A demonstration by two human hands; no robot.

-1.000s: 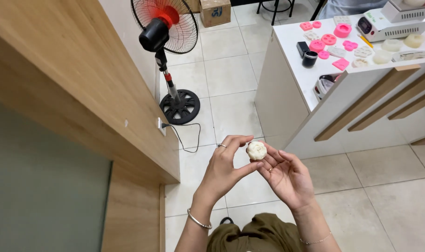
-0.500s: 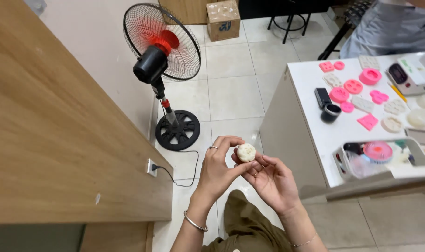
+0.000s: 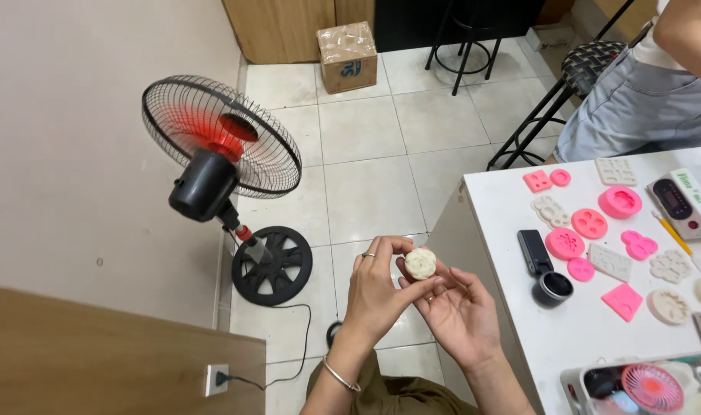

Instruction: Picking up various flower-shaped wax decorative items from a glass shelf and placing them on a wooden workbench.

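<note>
Craft workshop, white worktable (image 3: 519,230) with pink silicone moulds (image 3: 589,223), standing fan (image 3: 219,157)

both forearms reach up from below, wrists close together. left hand (image 3: 377,288) curls, fingertips pinching above the right hand (image 3: 458,307), whose palm faces up, fingers cupped.

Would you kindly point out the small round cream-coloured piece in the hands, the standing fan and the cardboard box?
Round cream piece (image 3: 421,263), head view, on its patterned top face.
Standing fan (image 3: 203,184), head view, on the black motor housing.
Cardboard box (image 3: 348,46), head view, on its taped top.
</note>
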